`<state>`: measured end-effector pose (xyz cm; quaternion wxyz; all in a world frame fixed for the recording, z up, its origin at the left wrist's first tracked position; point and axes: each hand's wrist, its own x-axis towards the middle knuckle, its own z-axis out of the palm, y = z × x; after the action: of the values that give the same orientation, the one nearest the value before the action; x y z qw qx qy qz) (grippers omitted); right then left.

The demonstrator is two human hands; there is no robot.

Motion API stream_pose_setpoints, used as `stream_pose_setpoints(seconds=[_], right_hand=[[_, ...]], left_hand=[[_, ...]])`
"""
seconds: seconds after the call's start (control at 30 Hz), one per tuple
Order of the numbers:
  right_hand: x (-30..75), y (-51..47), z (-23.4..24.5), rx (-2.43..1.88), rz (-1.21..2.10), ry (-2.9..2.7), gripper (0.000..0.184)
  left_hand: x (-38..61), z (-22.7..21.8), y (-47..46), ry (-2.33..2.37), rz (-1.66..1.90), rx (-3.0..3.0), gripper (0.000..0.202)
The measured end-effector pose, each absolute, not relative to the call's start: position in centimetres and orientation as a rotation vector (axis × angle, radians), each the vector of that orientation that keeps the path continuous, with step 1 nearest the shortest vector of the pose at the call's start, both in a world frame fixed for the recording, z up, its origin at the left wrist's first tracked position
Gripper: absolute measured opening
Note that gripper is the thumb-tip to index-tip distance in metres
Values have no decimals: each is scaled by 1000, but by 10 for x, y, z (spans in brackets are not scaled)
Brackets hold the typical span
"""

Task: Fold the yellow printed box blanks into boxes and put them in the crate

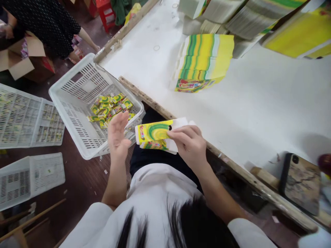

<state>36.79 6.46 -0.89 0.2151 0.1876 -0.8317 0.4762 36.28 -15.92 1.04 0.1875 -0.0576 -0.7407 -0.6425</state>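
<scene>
My right hand (pixel 190 144) grips a flat yellow and green printed carton blank (pixel 154 135) over my lap, fingers pinching its white right end. My left hand (pixel 117 136) hovers just left of the carton with its fingers spread, holding nothing, its palm turned toward the carton's end. Behind my left hand a white slatted plastic basket (pixel 77 103) holds several small folded yellow and green cartons (pixel 110 106).
A fanned stack of flat cartons (pixel 203 62) lies on the white table (pixel 258 103), with more stacks (pixel 248 17) at the back. A phone (pixel 301 182) leans at the table's right edge. More white baskets (pixel 28 119) sit on the floor. Another person (pixel 49 24) crouches at top left beside a cardboard box (pixel 24 58).
</scene>
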Motion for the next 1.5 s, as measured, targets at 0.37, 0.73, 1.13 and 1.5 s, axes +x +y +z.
stream_pose_setpoints(seconds=[0.37, 0.73, 1.13, 1.5], right_hand=[[377, 56, -15, 137, 1962, -2166, 67], [370, 48, -17, 99, 2737, -1995, 74], [376, 55, -20, 621, 1834, -2406, 50], [367, 79, -14, 826, 1732, -2600, 34]], left_hand=[[378, -5, -118, -2803, -1233, -462, 61], [382, -15, -105, -2465, -1208, -670, 71], [381, -33, -109, -2691, -1248, -445, 86], [375, -4, -131, -2767, -1173, -439, 54]])
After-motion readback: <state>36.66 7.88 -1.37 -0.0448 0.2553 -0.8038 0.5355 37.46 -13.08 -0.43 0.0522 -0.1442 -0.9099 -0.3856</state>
